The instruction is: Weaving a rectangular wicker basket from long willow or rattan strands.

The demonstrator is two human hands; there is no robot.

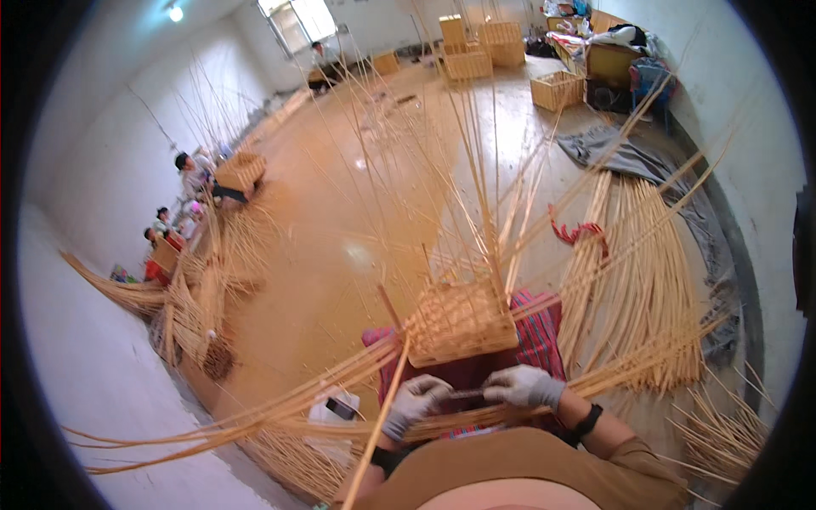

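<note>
A half-woven wicker basket (pixel 463 321) rests on the striped cloth (pixel 537 327) over my lap, with long unwoven canes (pixel 484 183) fanning up and outward from it. Just below its near edge, my left hand (pixel 416 401) and my right hand (pixel 524 387), both in whitish work gloves, face each other. Their fingers are closed on the two ends of a thin greyish rod (pixel 466 393), too small to name exactly. Loose canes (pixel 365 374) run out to the left beside my left wrist. More canes pass beneath both hands.
Peeled canes (pixel 633 289) lie spread on the floor to the right, near a red strap (pixel 580 231). A phone (pixel 342 409) lies on a white container at left. Other people work along the left wall beside cane bundles (pixel 208 293). Finished baskets (pixel 557 89) stand at the back.
</note>
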